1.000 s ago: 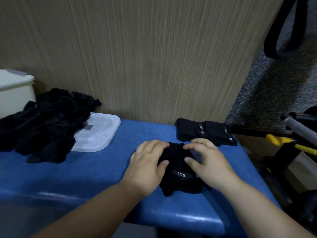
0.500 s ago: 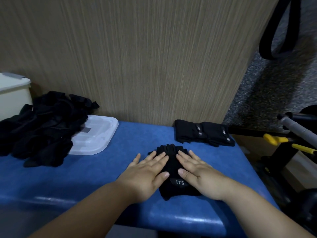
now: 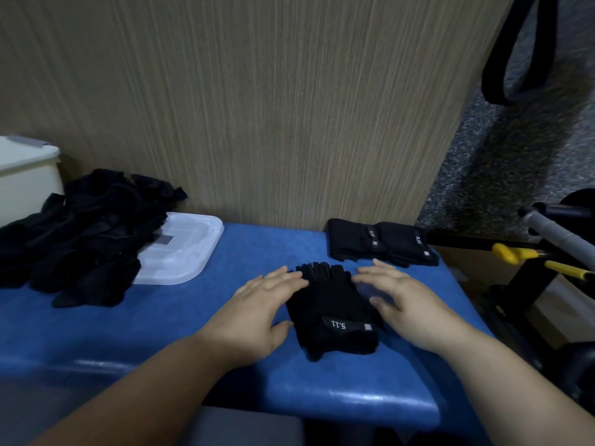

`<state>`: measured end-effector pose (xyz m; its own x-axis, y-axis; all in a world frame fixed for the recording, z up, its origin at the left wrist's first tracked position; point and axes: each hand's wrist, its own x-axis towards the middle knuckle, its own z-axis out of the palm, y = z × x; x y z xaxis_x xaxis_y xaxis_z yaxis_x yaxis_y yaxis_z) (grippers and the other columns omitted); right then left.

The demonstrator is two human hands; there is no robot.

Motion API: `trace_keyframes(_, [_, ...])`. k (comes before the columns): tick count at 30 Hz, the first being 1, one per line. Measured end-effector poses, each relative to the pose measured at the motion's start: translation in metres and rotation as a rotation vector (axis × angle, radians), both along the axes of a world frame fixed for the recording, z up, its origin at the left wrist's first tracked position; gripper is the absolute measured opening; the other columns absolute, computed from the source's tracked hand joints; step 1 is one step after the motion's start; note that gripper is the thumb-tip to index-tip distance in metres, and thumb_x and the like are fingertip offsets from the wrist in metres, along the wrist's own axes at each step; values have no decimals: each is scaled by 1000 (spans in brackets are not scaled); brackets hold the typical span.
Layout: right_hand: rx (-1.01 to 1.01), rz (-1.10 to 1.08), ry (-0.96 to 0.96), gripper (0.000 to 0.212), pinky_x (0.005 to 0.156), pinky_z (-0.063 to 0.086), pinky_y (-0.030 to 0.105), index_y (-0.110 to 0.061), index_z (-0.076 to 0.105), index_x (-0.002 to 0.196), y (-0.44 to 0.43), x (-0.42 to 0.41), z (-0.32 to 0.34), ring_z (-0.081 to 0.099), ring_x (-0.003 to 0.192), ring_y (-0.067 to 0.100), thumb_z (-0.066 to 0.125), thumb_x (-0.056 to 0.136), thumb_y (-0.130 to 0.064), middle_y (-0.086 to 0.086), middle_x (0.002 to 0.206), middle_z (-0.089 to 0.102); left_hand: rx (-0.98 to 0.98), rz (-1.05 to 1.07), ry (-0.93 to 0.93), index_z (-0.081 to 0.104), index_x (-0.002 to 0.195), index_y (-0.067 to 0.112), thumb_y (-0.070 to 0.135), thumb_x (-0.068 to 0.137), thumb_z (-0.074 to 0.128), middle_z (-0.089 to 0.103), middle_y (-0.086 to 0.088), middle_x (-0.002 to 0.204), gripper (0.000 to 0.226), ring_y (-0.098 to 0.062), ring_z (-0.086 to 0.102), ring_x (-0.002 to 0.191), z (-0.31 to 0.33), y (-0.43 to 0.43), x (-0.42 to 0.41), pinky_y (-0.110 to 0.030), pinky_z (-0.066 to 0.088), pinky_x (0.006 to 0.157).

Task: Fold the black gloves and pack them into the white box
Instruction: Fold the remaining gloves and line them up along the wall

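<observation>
My left hand and my right hand lay flat and released, every finger straight, grasping nothing. Between them were the black gloves I was working on, flat on the blue table near its front edge. The labelled cuff end was toward me and the short finger stubs pointed away at the wall. I judged that I held my palms on either side like this to square and flatten the gloves, so the fold would sit neatly.

My left fingers touched the gloves' left edge up by the stubs, and my thumb lay just beside the same edge lower down. My right hand was blurred. It sat at the gloves' right edge, but I could not tell whether it pressed the cloth or only lay beside it.

The finished folded gloves were at the far right corner, out of my way but within reach. The unfolded pile was heaped at the far left, spilling over the white lid. Beyond the pile, at the far left edge of view, stood the white box, well apart from my hands. None of the gloves I could see were in it.
</observation>
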<state>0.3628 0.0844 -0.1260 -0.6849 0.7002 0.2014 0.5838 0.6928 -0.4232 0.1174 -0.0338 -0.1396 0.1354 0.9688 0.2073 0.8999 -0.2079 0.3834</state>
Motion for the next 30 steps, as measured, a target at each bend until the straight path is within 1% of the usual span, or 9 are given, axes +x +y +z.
trace_keyframes(2, [-22,59,25,61,111,25,14,-44,56,117,0,3,2,39,129,0,59,80,4,-22,126,50,33,-30,-58,39,141,38,18,86,63,33,21,145,63,11,16,135,1,0,1,-7,7,108])
trace_keyframes(4, [-64,110,-14,69,108,26,10,-49,54,113,-2,2,3,41,124,-3,58,73,7,-24,125,49,-23,-55,-107,44,138,40,14,85,62,40,18,140,61,9,27,131,-2,1,4,-1,13,104])
trace_keyframes(7, [-121,135,-80,66,100,19,-2,-45,56,117,-3,-1,0,39,125,-5,61,75,6,-26,127,45,-97,-36,-189,48,135,39,15,85,63,47,18,133,58,5,41,125,-5,5,7,-4,25,103])
trace_keyframes(12, [-182,147,-72,66,99,18,-3,-46,54,117,-5,1,2,38,126,-7,62,77,6,-25,130,45,-64,9,-217,58,126,35,14,81,69,50,23,118,51,6,45,113,-8,11,9,-3,30,97])
trace_keyframes(16, [-218,177,-55,58,101,20,-1,-48,52,117,-8,1,4,38,126,-8,69,81,-5,-25,131,44,12,97,-241,64,112,36,10,80,67,59,19,110,41,-1,53,105,-11,11,17,-24,43,96])
trace_keyframes(21, [-340,159,-1,59,107,30,13,-49,53,117,-14,2,11,41,124,-8,81,73,-21,-21,131,48,-43,178,-469,66,102,32,21,90,60,67,15,89,17,-3,63,85,-7,9,18,-25,52,80])
trace_keyframes(25, [-356,125,-23,69,99,31,7,-52,49,112,-23,-3,12,41,120,-6,86,55,-36,-16,124,48,-56,231,-532,61,96,39,31,91,60,68,20,89,9,3,63,85,-2,8,21,-18,50,76])
trace_keyframes(28, [-247,40,112,51,88,39,8,-49,57,95,-27,-16,5,51,100,-4,89,61,-28,-12,105,53,-65,263,-610,60,88,40,35,91,60,70,18,88,6,3,65,86,0,6,22,-19,51,78])
trace_keyframes(30, [-224,34,201,33,78,40,11,-48,63,87,-25,-20,-1,55,86,-1,84,64,-35,-11,93,58,-62,292,-625,63,91,33,36,91,59,71,11,87,5,-5,66,84,3,6,23,-20,49,74])
